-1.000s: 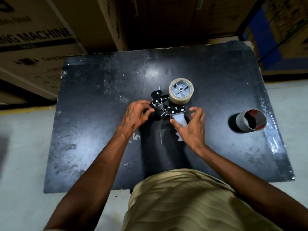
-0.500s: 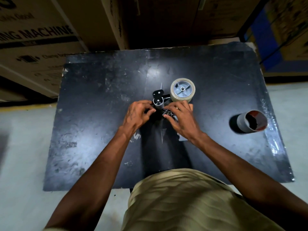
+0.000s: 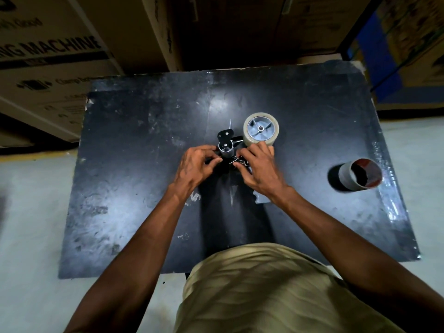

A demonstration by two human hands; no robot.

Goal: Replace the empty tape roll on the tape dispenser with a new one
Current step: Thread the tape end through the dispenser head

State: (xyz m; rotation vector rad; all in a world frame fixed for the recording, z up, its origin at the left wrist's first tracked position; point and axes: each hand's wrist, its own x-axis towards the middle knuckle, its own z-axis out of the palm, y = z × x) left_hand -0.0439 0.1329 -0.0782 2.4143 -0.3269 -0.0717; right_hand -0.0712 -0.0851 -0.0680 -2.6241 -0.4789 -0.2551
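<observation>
Cardboard boxes [image 3: 60, 68] stack behind the black desk [image 3: 144, 212]. The tape dispenser [image 3: 230, 150] lies flat at centre, new roll [image 3: 261, 131] seated on its hub, handle running back toward you. Your left hand [image 3: 194, 168] pinches the front roller end; your right hand [image 3: 260, 169], nearer the roll, curls over the frame just below it. The empty core [image 3: 359, 174] stands well apart, right.

The worktop [image 3: 144, 188] is black, scuffed and scratched, with a dull sheen at its middle. On it the tape dispenser [image 3: 227, 140] shows black metal plates and a grey plastic roller; its tape roll [image 3: 260, 138] looks smooth and pale tan around a grey plastic hub. At three o'clock the empty core [image 3: 360, 175] is matt cardboard.
</observation>
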